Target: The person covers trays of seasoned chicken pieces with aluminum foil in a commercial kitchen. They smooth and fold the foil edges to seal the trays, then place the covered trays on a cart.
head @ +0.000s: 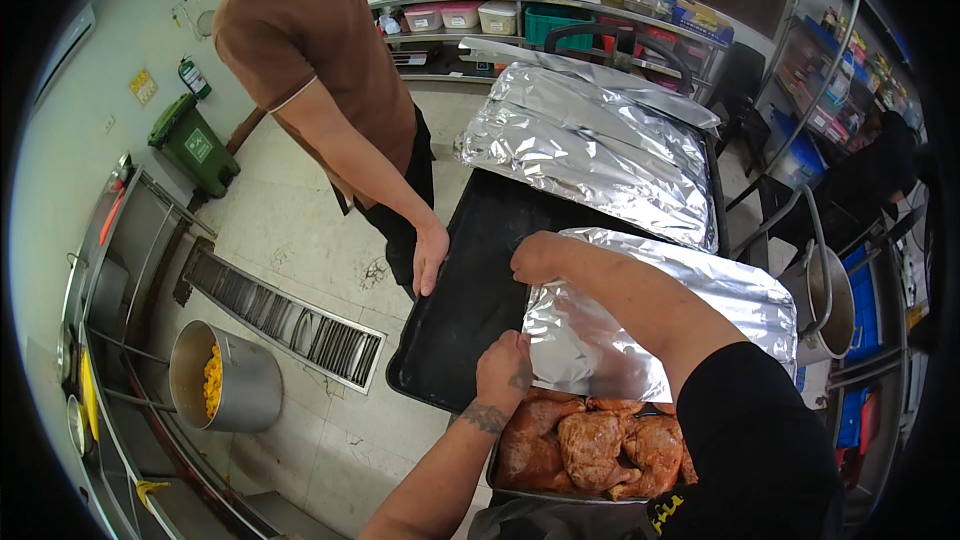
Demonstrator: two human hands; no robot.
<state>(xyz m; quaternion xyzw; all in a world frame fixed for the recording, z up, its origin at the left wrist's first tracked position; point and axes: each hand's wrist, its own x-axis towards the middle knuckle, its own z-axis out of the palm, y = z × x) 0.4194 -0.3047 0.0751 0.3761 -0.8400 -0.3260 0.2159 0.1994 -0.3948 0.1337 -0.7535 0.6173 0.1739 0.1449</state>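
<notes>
A sheet of aluminium foil (720,292) lies over the far part of a metal tray (592,499) of reddish, seasoned chicken pieces (592,439). The near pieces show uncovered. My left hand (506,366) pinches the foil's left edge at its near side. Farther along that same edge, my right hand (538,258) has its fingers closed on the foil, with my forearm crossing above the sheet. Beneath and to the left is the black top of a cart (472,270). Behind stands a larger load wrapped in crumpled foil (592,146); its contents are hidden.
A co-worker in a brown shirt (330,45) stands at the cart's left, a hand (430,255) by its edge. On the floor are a pot of yellow pieces (259,382) and a drain grate (300,322). Another large pot (832,307) stands to the right.
</notes>
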